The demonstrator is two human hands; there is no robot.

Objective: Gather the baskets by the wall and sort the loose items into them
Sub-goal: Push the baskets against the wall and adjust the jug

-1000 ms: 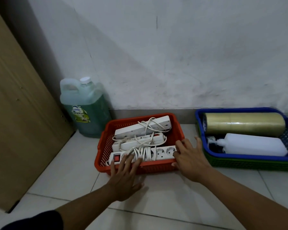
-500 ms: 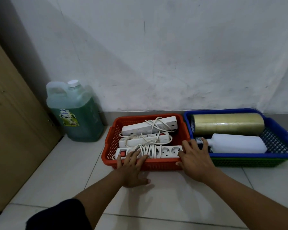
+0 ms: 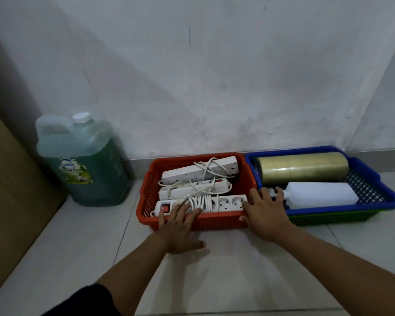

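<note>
A red basket [image 3: 146, 190] stands on the floor against the wall, holding three white power strips [image 3: 228, 202] with wound cords. Touching its right side is a blue basket [image 3: 392, 199] nested in a green basket [image 3: 351, 218]. The blue one holds a large roll of clear tape [image 3: 301, 168] and a white bottle [image 3: 322, 198] lying flat. My left hand [image 3: 178, 226] grips the red basket's front rim, fingers over the edge. My right hand [image 3: 266, 213] holds the red basket's front right corner, fingers reaching over toward the blue basket.
A large jug of green dishwashing liquid [image 3: 82, 165] with a white cap stands left of the red basket. A brown wooden panel [image 3: 9, 201] leans at the far left. White floor tiles [image 3: 226, 270] spread in front of the baskets.
The red basket has slid right until it touches the blue basket, closing the gap. Both hands stayed on its front rim and moved with it.
</note>
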